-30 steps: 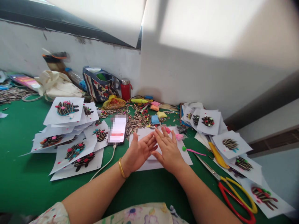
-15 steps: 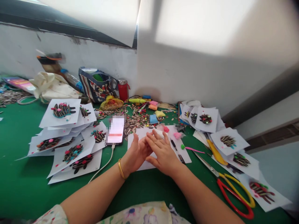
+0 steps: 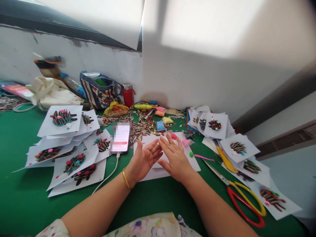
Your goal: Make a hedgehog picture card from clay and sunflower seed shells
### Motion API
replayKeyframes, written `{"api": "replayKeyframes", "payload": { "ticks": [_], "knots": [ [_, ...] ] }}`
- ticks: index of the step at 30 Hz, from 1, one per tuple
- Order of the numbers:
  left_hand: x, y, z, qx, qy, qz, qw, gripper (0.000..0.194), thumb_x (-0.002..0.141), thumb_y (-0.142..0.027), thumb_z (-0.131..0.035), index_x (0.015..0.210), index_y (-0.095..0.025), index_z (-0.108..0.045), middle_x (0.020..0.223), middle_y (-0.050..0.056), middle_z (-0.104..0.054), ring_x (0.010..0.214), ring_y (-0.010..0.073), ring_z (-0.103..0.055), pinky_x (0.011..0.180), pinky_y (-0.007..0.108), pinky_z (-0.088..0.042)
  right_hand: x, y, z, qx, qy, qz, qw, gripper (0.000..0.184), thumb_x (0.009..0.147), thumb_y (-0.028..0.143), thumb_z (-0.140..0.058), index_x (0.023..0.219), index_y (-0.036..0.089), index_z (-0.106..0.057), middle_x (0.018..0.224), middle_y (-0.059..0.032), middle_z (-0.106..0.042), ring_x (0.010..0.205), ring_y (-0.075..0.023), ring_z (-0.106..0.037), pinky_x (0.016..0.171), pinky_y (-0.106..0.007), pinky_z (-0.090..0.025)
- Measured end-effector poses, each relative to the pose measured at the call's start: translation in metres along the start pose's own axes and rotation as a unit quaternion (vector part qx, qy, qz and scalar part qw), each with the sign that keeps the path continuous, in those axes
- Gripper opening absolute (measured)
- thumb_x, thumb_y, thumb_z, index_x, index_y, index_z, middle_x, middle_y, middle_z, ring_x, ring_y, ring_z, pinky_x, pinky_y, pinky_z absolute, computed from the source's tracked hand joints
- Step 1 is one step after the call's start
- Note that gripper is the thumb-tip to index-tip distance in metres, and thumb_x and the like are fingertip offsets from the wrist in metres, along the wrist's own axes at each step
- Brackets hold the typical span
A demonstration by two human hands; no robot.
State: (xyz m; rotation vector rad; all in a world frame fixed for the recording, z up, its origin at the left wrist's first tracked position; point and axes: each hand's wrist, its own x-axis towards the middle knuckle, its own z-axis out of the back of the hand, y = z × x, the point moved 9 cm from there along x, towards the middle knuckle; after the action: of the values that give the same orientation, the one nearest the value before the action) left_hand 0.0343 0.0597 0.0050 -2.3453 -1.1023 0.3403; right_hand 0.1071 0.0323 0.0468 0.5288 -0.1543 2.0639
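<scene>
My left hand [image 3: 145,160], with a gold bangle at the wrist, is turned palm up with its fingers stretched out. Across from it my right hand [image 3: 174,158] is palm down, its fingers straight and spread. The fingertips of both hands meet above a white sheet of paper [image 3: 194,166]. Whether something tiny lies between them I cannot make out. Just beyond the right hand is a lump of pink clay [image 3: 186,142] in clear wrap. A pink tool [image 3: 203,157] with a green ball [image 3: 191,154] at its end lies to the right.
Paper cards with sunflower-seed animals are stacked at left [image 3: 60,119] and right [image 3: 238,148]. A phone [image 3: 120,138] on a cable lies left of the paper. Red-and-yellow scissors [image 3: 230,184] lie at right. Loose seeds [image 3: 142,126], clay packets [image 3: 160,125] and a red flask [image 3: 128,95] are behind.
My hands have drawn slightly apart at the palms, with the left palm showing more and the fingertips still together. The view has shifted a little, so the table things appear further left.
</scene>
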Motion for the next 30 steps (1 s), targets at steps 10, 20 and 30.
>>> {"api": "replayKeyframes", "payload": {
  "ticks": [10, 20, 30],
  "knots": [
    [0.000, -0.001, 0.004, 0.011, -0.013, 0.001, 1.000, 0.079, 0.089, -0.071, -0.025, 0.136, -0.014, -0.051, 0.145, 0.015, -0.046, 0.136, 0.0274, -0.039, 0.115, 0.040, -0.022, 0.001, -0.001, 0.001, -0.013, -0.001, -0.007, 1.000, 0.060, 0.095, 0.051, -0.042, 0.145, 0.020, -0.038, 0.151, -0.0092, -0.038, 0.146, -0.0316, -0.016, 0.114, -0.064, -0.012],
    [0.000, 0.001, 0.007, 0.017, -0.032, 0.008, 0.999, 0.075, 0.090, -0.068, -0.026, 0.136, -0.015, -0.051, 0.148, 0.015, -0.043, 0.137, 0.0269, -0.038, 0.115, 0.040, -0.022, 0.000, -0.003, 0.003, -0.008, -0.016, -0.015, 1.000, 0.051, 0.094, 0.050, -0.045, 0.138, 0.025, -0.049, 0.154, -0.0064, -0.034, 0.146, -0.0324, -0.014, 0.113, -0.063, -0.014],
    [0.001, 0.003, 0.007, 0.031, -0.030, 0.016, 0.999, 0.073, 0.090, -0.068, -0.029, 0.135, -0.016, -0.052, 0.146, 0.015, -0.045, 0.136, 0.0279, -0.039, 0.114, 0.041, -0.024, 0.000, -0.004, 0.003, 0.004, -0.023, -0.011, 1.000, 0.049, 0.093, 0.050, -0.046, 0.136, 0.026, -0.051, 0.153, -0.0062, -0.035, 0.145, -0.0318, -0.016, 0.114, -0.062, -0.015]
  ]
}}
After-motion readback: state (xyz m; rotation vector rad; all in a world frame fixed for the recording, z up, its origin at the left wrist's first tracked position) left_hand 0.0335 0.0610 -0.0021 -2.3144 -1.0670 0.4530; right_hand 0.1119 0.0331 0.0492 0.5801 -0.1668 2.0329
